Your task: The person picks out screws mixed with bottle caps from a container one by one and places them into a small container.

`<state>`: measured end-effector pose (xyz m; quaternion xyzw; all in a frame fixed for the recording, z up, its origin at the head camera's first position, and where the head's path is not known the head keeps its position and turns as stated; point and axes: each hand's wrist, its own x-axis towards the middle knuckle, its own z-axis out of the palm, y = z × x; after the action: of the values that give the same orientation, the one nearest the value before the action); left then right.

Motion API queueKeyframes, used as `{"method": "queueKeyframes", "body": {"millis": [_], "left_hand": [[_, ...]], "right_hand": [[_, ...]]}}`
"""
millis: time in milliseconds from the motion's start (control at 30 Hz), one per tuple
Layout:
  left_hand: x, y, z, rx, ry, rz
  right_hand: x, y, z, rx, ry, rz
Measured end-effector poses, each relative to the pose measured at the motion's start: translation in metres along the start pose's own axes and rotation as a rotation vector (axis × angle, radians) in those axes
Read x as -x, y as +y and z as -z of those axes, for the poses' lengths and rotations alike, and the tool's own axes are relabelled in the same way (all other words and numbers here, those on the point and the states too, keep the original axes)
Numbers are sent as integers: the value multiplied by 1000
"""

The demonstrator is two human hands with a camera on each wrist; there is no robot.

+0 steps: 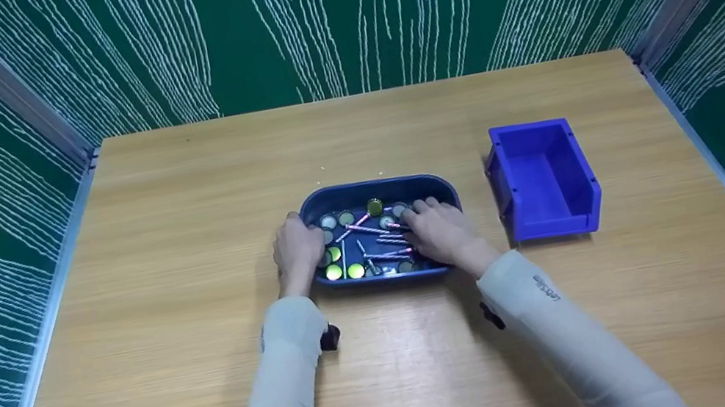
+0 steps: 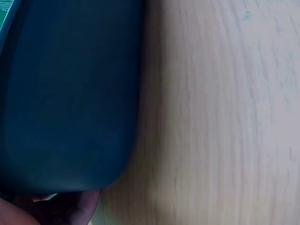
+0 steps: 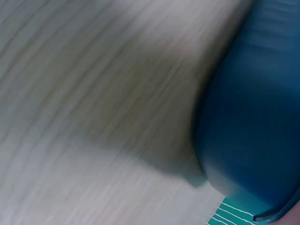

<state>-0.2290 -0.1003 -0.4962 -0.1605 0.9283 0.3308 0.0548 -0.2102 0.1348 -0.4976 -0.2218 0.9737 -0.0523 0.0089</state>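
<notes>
Wooden table (image 1: pixel 143 272) across frame. Pale sleeves (image 1: pixel 277 397) rising from bottom edge, forearms angled inward. Dark blue tray (image 1: pixel 404 186) mid-frame. Violet-blue bin (image 1: pixel 542 183) at right, apart from tray. Right hand (image 1: pixel 443 230) back up over tray's right part, fingers pointing left, dipped among contents; cannot tell whether pinching anything. Left hand (image 1: pixel 298 248) at tray's left end, fingers curled over rim, gripping it. Thin sticks (image 1: pixel 367 229) crossing in tray's middle. Round caps (image 1: pixel 333 272), some yellow-green, scattered in tray.
</notes>
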Motion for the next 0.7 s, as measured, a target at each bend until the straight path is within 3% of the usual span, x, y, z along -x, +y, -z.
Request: {"method": "queueKeyframes", "body": {"millis": [300,700], "left_hand": [[2,1,-1,60,-9,21],[6,3,-1,-33,14,-1]], "right_hand": [[-3,0,6,15,-132,-41],[0,-9,11,-44,-198,-7]]}}
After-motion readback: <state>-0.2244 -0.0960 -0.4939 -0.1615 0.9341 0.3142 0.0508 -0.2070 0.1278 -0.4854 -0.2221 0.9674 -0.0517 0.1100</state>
